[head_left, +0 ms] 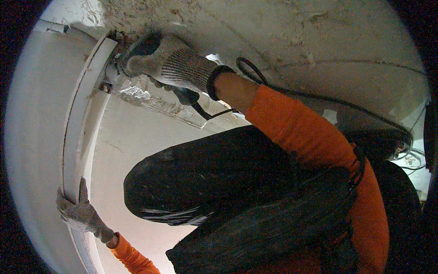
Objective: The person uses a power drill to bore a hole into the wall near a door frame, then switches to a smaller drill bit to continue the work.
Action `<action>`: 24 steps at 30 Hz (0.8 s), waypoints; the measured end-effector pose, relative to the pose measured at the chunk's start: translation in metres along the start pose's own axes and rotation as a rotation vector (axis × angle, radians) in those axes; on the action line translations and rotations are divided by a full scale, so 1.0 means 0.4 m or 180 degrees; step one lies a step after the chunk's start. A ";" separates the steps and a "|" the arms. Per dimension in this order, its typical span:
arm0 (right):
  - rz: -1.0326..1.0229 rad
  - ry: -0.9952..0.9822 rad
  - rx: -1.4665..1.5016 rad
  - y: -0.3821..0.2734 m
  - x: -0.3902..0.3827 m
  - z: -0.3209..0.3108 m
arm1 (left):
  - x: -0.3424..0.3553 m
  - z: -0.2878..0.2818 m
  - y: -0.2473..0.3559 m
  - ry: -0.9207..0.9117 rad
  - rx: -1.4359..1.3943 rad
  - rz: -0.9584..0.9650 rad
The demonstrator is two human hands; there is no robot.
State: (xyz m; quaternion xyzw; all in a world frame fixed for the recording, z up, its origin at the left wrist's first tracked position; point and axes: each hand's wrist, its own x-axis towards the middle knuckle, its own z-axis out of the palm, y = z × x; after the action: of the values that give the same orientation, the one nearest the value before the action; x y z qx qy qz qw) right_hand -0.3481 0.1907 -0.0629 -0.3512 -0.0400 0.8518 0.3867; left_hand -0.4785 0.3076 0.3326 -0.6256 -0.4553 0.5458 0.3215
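My right hand [169, 61], in a grey knit glove, is closed around a dark corded power tool [186, 96]. The tool's front end meets the end of a long white frame strip [86, 96], next to broken plaster; my glove hides most of its body, and its exact kind does not show. Farther down the same strip, my left hand [80, 212], gloved too, grips the edge with the thumb on one side and the fingers on the other. Both my sleeves are orange.
A black cable [328, 102] runs from the tool to the right, looping near my wrist. My dark-trousered knee [182, 178] fills the middle. Crumbled plaster [137, 93] lines the ledge beside the tool. Dusty grey surface [296, 27] spans the top; more cables [413, 160] lie at far right.
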 end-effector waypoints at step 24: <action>0.0483 -0.0373 -0.0175 -0.001 -0.112 -0.057 | -0.024 0.144 -0.056 0.0392 0.0534 0.0224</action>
State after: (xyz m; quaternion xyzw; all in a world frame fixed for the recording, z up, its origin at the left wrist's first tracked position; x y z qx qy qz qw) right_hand -0.3129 0.1557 -0.0544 -0.3133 -0.0591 0.8963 0.3082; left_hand -0.5393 0.3018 0.3453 -0.6444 -0.3651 0.5536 0.3807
